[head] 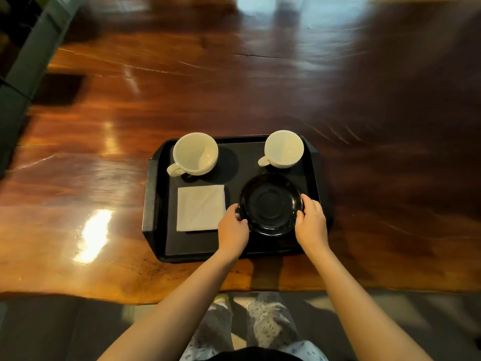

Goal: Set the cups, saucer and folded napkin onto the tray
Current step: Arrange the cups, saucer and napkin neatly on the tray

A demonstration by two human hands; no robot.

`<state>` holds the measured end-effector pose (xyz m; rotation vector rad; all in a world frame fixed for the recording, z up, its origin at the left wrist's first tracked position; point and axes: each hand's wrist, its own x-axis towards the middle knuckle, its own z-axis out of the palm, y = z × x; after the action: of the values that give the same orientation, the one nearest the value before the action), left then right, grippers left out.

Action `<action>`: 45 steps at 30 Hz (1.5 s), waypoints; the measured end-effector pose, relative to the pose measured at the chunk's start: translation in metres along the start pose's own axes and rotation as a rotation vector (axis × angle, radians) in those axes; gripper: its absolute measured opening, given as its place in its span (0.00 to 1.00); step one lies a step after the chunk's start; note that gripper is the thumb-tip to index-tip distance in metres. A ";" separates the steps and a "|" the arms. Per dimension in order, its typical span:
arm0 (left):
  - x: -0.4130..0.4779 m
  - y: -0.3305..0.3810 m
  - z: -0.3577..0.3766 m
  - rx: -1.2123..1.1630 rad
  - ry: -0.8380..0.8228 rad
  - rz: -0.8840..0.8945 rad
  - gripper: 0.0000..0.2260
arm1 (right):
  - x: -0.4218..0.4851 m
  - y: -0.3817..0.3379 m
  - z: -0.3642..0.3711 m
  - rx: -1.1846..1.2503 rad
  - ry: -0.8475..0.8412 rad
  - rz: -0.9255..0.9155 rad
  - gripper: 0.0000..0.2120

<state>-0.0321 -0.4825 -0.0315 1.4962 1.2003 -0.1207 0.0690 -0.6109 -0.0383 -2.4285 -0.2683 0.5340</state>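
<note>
On the glossy, reddish wooden table (182, 100) sat a black rectangular tray (153, 194) with clipped corners and a matte, faintly grainy rim. We held the black saucer (270, 204), round, shiny and ringed with shallow concentric steps, over the tray's near right part; whether it rested on the tray we could not tell. Our left hand (233, 227) curled its fingers on the saucer's left edge, and our right hand (311, 221) gripped its right edge. Just left of the saucer lay the folded napkin (201, 207), a flat, soft white square. At the far corners stood two smooth cream cups, the left cup (195, 153) wider than the right cup (283, 149), handles pointing near-left.
</note>
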 end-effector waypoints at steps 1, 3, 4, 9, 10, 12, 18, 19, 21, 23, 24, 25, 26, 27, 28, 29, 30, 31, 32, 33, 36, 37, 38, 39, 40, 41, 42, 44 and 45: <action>-0.003 0.002 -0.002 0.034 -0.001 0.011 0.22 | 0.000 0.000 -0.001 0.004 -0.009 -0.003 0.21; -0.010 0.007 -0.007 0.126 0.019 0.057 0.24 | 0.002 0.000 -0.005 -0.003 -0.028 -0.018 0.22; -0.014 0.012 -0.011 0.157 0.039 0.094 0.24 | 0.005 -0.001 -0.008 -0.010 -0.027 -0.034 0.22; -0.012 0.057 -0.007 0.073 0.047 0.197 0.25 | 0.055 -0.021 -0.033 0.130 -0.072 -0.070 0.28; -0.005 0.067 -0.001 0.062 0.030 0.190 0.25 | 0.069 -0.025 -0.036 0.168 -0.105 -0.057 0.30; 0.013 0.083 0.012 0.048 0.020 0.181 0.26 | 0.093 -0.031 -0.035 0.229 -0.177 -0.051 0.33; 0.055 0.099 0.021 0.057 0.113 0.183 0.24 | 0.117 -0.033 -0.018 0.328 -0.220 -0.082 0.36; 0.058 0.100 0.018 0.069 0.131 0.198 0.23 | 0.115 -0.035 -0.015 0.340 -0.211 -0.075 0.36; 0.065 0.098 0.011 0.090 0.164 0.227 0.19 | 0.109 -0.036 -0.008 0.344 -0.197 -0.101 0.35; 0.072 0.097 0.005 0.073 0.195 0.237 0.17 | 0.104 -0.038 -0.002 0.315 -0.190 -0.138 0.35; 0.075 0.096 0.002 0.064 0.208 0.240 0.16 | 0.102 -0.040 0.001 0.305 -0.190 -0.150 0.35; 0.078 0.096 -0.001 0.062 0.219 0.245 0.15 | 0.102 -0.041 0.003 0.294 -0.193 -0.159 0.36; 0.080 0.096 -0.002 0.063 0.229 0.250 0.15 | 0.101 -0.042 0.005 0.285 -0.195 -0.164 0.36; 0.082 0.095 -0.003 0.058 0.236 0.255 0.15 | 0.101 -0.043 0.006 0.273 -0.195 -0.166 0.36; 0.083 0.094 -0.004 0.050 0.241 0.259 0.15 | 0.102 -0.045 0.007 0.261 -0.196 -0.170 0.36; 0.083 0.094 -0.005 0.041 0.246 0.264 0.15 | 0.103 -0.046 0.008 0.252 -0.199 -0.175 0.35; 0.084 0.093 -0.005 0.034 0.249 0.268 0.15 | 0.103 -0.047 0.008 0.245 -0.201 -0.179 0.35; 0.084 0.092 -0.006 0.029 0.249 0.271 0.15 | 0.104 -0.048 0.008 0.239 -0.203 -0.180 0.35; 0.084 0.091 -0.006 0.023 0.247 0.270 0.15 | 0.104 -0.049 0.008 0.237 -0.203 -0.181 0.35; 0.085 0.091 -0.006 0.017 0.245 0.271 0.15 | 0.104 -0.049 0.008 0.234 -0.203 -0.181 0.35; 0.086 0.090 -0.007 0.006 0.243 0.278 0.15 | 0.103 -0.051 0.009 0.224 -0.202 -0.178 0.35; 0.086 0.089 -0.007 0.005 0.242 0.279 0.15 | 0.102 -0.051 0.009 0.225 -0.203 -0.179 0.35; 0.086 0.089 -0.008 0.006 0.242 0.279 0.15 | 0.101 -0.052 0.009 0.227 -0.203 -0.180 0.35; 0.086 0.089 -0.009 0.010 0.242 0.277 0.15 | 0.100 -0.053 0.010 0.230 -0.202 -0.180 0.34; 0.086 0.090 -0.010 0.014 0.243 0.275 0.15 | 0.099 -0.054 0.010 0.235 -0.203 -0.180 0.34; 0.085 0.090 -0.011 0.010 0.243 0.273 0.16 | 0.098 -0.055 0.010 0.242 -0.208 -0.181 0.34; 0.084 0.090 -0.011 -0.010 0.239 0.267 0.18 | 0.098 -0.056 0.010 0.246 -0.220 -0.181 0.34; 0.079 0.089 -0.012 -0.076 0.231 0.235 0.22 | 0.096 -0.056 0.007 0.246 -0.250 -0.170 0.35; 0.075 0.086 -0.012 -0.078 0.234 0.217 0.24 | 0.095 -0.055 0.003 0.248 -0.254 -0.155 0.35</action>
<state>0.0582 -0.4129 -0.0177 1.5918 1.2026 0.2506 0.1502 -0.5364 -0.0357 -2.0810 -0.4647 0.7586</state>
